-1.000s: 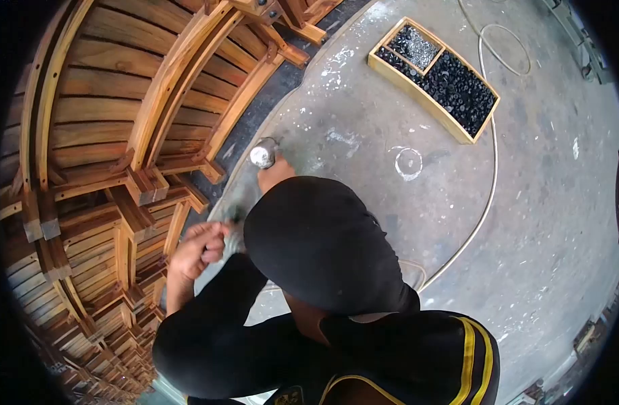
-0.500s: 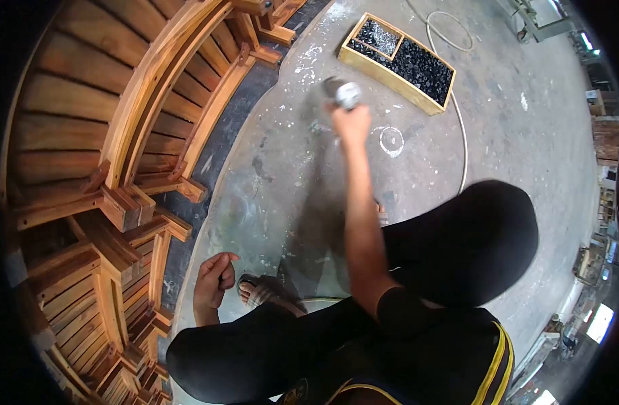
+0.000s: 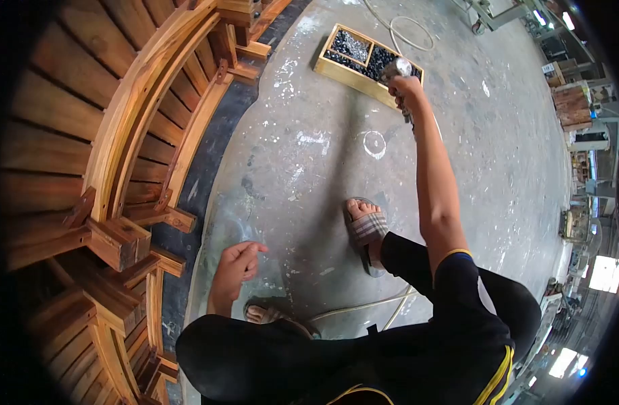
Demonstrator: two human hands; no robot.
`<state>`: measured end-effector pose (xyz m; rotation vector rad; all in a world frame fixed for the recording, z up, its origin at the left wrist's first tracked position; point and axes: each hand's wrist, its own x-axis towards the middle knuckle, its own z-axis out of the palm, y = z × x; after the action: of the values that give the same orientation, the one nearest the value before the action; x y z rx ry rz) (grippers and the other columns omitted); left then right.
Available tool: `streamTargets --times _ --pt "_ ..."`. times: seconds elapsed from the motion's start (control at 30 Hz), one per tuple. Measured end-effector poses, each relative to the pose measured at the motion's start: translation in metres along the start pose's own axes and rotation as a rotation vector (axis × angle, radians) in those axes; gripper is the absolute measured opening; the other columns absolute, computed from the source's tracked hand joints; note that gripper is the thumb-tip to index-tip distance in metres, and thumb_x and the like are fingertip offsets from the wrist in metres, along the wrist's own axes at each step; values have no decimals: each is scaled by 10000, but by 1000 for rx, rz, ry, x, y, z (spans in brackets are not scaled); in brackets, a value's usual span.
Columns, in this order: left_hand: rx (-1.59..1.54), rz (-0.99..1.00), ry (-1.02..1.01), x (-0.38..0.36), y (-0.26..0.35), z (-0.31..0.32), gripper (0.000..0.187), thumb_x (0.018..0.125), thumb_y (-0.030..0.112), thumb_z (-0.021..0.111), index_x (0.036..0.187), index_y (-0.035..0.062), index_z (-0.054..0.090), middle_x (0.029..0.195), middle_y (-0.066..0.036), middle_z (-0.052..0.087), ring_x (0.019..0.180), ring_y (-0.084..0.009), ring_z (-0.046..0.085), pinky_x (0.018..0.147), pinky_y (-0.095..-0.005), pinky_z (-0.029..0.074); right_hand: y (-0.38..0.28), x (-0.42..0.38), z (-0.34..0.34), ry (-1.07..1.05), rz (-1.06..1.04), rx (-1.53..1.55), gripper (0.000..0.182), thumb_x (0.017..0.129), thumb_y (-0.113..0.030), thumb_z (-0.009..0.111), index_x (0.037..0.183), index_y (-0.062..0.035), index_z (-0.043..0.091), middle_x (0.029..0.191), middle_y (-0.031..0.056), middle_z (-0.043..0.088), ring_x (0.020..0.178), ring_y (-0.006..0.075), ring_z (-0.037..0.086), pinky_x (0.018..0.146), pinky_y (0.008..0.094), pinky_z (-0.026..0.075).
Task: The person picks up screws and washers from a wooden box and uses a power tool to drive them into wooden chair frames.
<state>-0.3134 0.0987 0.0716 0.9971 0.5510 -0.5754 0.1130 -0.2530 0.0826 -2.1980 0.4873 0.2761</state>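
Observation:
My right hand (image 3: 407, 90) is wrapped round the handle of a silver and dark pistol-shaped air driver (image 3: 398, 67). It is held out at arm's length, in front of the right end of a wooden box (image 3: 353, 77). Small black pieces of hardware (image 3: 385, 57) fill most of that box, and silver ones (image 3: 353, 46) lie in its corner compartment. Low on the left, my left hand (image 3: 236, 271) hangs above the floor with its fingers curled and pressed together. Whatever it may hold is too small or hidden to make out.
Slatted wooden furniture (image 3: 60, 135) stands along the left on a dark strip (image 3: 218, 135). A pale hose (image 3: 363, 307) runs over the concrete floor (image 3: 289, 162) near my sandalled feet (image 3: 369, 226). A wheeled metal frame (image 3: 492, 17) is at the far right.
My right hand has swung right with the air driver, from left of the box to its right end. My left hand stays curled, slightly more to the right in view. My right foot now shows.

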Motion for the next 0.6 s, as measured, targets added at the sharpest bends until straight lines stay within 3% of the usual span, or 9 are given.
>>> streamTargets --times 0.1,0.3,0.43,0.6 --pt "57 -58 -74 14 -11 11 251 979 199 481 1002 -28 587 590 54 364 466 -30 307 423 -190 244 -12 -9 -10 -102 -65 -13 105 593 -57 566 514 4 533 506 117 517 401 211 484 398 347 411" --pt "180 -118 -213 34 -26 45 253 976 204 488 986 -19 608 592 70 359 487 -23 312 444 -190 246 -2 -1 -6 -82 87 -28 110 621 -78 568 539 -14 533 514 106 509 428 212 482 420 355 408" --pt "276 -103 -262 41 -35 54 260 975 212 490 991 -10 623 598 79 373 497 -16 308 452 -190 247 12 -5 -8 -141 62 57 102 620 -71 559 534 -22 532 514 110 511 422 216 475 425 372 408" --pt "323 -95 -273 43 -31 58 254 969 212 498 987 -7 627 598 82 381 503 -14 312 460 -190 255 12 -39 -10 -171 58 -124 66 569 -54 529 521 -10 528 519 140 527 431 237 517 427 374 427"
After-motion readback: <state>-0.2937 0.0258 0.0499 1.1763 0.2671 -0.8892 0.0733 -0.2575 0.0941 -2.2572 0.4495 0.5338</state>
